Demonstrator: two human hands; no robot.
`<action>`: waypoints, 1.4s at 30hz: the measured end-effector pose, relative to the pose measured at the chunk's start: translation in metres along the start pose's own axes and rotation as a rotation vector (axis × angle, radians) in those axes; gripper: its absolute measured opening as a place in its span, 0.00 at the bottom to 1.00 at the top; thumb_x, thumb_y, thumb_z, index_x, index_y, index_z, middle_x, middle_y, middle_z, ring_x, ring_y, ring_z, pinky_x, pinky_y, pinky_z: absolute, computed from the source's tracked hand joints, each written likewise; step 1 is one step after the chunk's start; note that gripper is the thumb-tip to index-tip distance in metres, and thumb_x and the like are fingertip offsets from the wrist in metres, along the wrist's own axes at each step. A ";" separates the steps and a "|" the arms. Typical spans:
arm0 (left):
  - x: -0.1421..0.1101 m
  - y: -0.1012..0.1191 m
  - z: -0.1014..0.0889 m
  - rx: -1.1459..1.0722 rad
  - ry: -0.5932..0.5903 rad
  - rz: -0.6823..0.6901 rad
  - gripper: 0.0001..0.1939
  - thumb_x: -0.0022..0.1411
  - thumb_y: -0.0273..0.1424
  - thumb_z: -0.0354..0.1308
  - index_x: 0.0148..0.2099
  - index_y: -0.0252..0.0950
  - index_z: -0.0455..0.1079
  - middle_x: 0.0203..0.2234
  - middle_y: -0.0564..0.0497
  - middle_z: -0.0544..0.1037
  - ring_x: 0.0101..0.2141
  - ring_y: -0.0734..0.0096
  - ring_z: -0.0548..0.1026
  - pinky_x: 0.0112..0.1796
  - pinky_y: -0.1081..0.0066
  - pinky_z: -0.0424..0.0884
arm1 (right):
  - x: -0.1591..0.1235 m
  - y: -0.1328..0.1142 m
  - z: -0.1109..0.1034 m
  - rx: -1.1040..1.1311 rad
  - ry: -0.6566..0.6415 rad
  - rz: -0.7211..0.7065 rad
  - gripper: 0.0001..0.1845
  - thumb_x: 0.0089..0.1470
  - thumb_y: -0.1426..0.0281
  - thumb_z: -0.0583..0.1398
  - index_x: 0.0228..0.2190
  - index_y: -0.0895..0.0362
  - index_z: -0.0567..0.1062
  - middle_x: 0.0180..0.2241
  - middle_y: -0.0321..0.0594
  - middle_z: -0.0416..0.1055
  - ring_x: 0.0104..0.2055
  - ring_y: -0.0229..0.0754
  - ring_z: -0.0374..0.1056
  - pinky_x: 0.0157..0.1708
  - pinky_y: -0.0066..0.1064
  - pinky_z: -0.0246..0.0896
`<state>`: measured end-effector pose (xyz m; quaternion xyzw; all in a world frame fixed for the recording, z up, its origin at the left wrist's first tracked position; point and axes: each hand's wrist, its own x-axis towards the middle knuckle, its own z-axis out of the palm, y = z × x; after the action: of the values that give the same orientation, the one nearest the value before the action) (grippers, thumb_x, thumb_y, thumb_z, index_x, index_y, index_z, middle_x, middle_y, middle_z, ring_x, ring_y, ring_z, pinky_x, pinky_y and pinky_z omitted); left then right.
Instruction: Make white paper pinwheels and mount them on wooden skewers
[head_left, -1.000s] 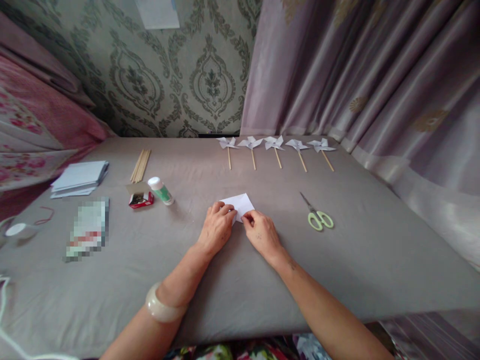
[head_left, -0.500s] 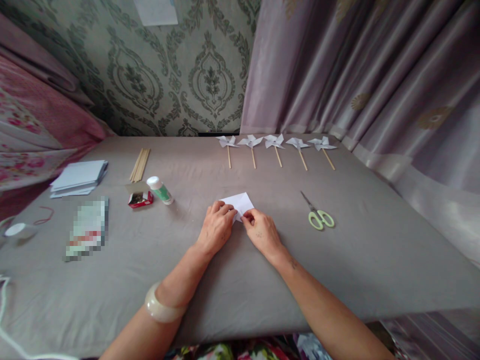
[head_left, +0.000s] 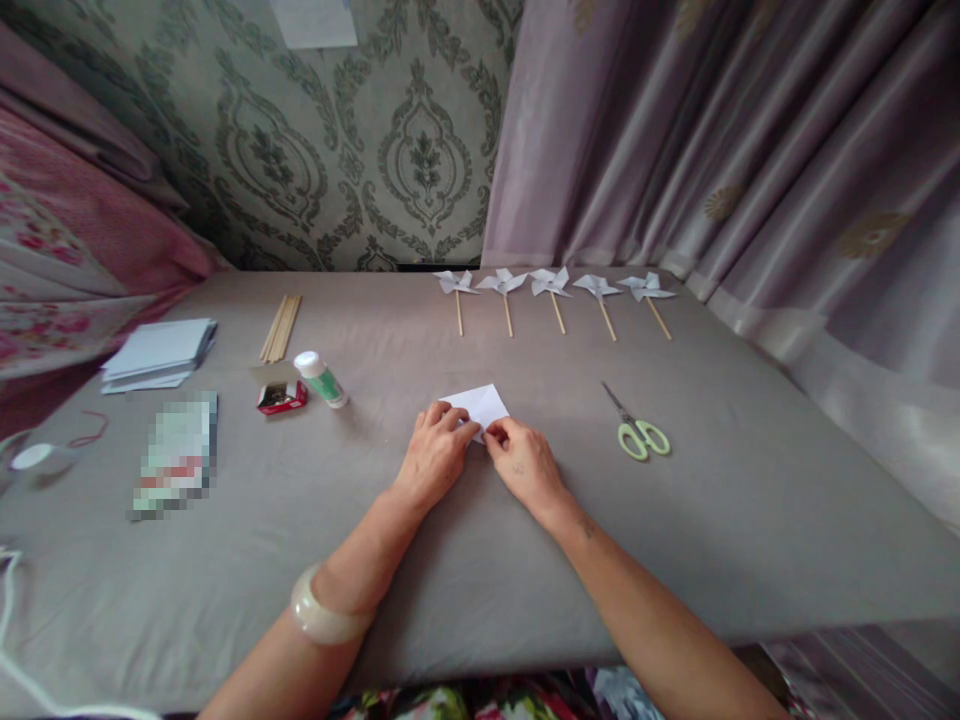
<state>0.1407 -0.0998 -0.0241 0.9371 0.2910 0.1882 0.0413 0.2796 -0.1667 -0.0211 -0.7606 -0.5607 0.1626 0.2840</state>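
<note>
White paper [head_left: 487, 403] laid on counter [head_left: 480, 570], left of scissors [head_left: 631, 438] | left hand [head_left: 437, 450]: fingers curled over it, closure cannot be told | right hand [head_left: 525, 465]: pinched on its near edge | best kept flat, edges aligned before any crease is pressed

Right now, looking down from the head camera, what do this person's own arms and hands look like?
The left hand and right hand are bare, with no gloves in view. No sleeves show on the forearms. A thick, rounded, pale cream bangle circles the left forearm. Faint dark marks show on the right hand's back and near its wrist.
</note>
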 end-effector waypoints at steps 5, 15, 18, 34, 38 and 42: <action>0.001 0.001 -0.001 0.001 -0.015 -0.006 0.14 0.63 0.25 0.49 0.46 0.40 0.73 0.43 0.46 0.74 0.45 0.58 0.63 0.44 0.60 0.65 | 0.000 -0.001 -0.001 -0.003 -0.002 0.005 0.07 0.56 0.72 0.57 0.34 0.57 0.76 0.34 0.42 0.77 0.35 0.42 0.72 0.35 0.28 0.58; 0.001 0.002 -0.003 0.020 -0.028 -0.008 0.15 0.63 0.25 0.49 0.46 0.40 0.74 0.43 0.45 0.74 0.46 0.58 0.63 0.44 0.59 0.65 | 0.000 -0.001 -0.002 -0.006 -0.015 0.016 0.08 0.56 0.71 0.57 0.34 0.57 0.76 0.34 0.43 0.77 0.35 0.42 0.72 0.35 0.28 0.59; 0.001 0.003 -0.003 0.021 -0.032 -0.007 0.15 0.63 0.25 0.49 0.46 0.39 0.74 0.43 0.44 0.74 0.45 0.58 0.63 0.44 0.59 0.65 | 0.001 -0.001 -0.001 -0.003 -0.015 0.018 0.08 0.56 0.71 0.57 0.34 0.56 0.76 0.34 0.42 0.77 0.35 0.41 0.72 0.35 0.28 0.59; 0.002 0.004 -0.004 0.026 -0.047 -0.012 0.13 0.63 0.25 0.50 0.45 0.39 0.73 0.43 0.45 0.74 0.45 0.57 0.62 0.44 0.59 0.64 | 0.002 -0.001 -0.001 0.002 -0.016 0.021 0.08 0.56 0.71 0.57 0.34 0.57 0.76 0.34 0.42 0.77 0.34 0.41 0.72 0.34 0.28 0.59; 0.001 0.004 -0.004 0.027 -0.040 -0.006 0.14 0.62 0.25 0.50 0.45 0.39 0.73 0.42 0.44 0.74 0.45 0.58 0.63 0.44 0.59 0.64 | 0.001 -0.001 -0.002 0.009 -0.020 0.024 0.08 0.56 0.71 0.57 0.34 0.57 0.76 0.33 0.42 0.78 0.33 0.41 0.72 0.34 0.28 0.59; 0.002 0.005 -0.004 0.029 -0.041 -0.017 0.14 0.62 0.24 0.50 0.45 0.39 0.74 0.42 0.45 0.74 0.45 0.58 0.63 0.44 0.60 0.64 | 0.001 -0.001 -0.002 0.016 -0.021 0.027 0.07 0.56 0.71 0.57 0.34 0.57 0.76 0.33 0.42 0.78 0.33 0.41 0.72 0.35 0.28 0.59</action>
<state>0.1430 -0.1028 -0.0193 0.9387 0.3009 0.1645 0.0352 0.2802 -0.1656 -0.0185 -0.7642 -0.5520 0.1787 0.2818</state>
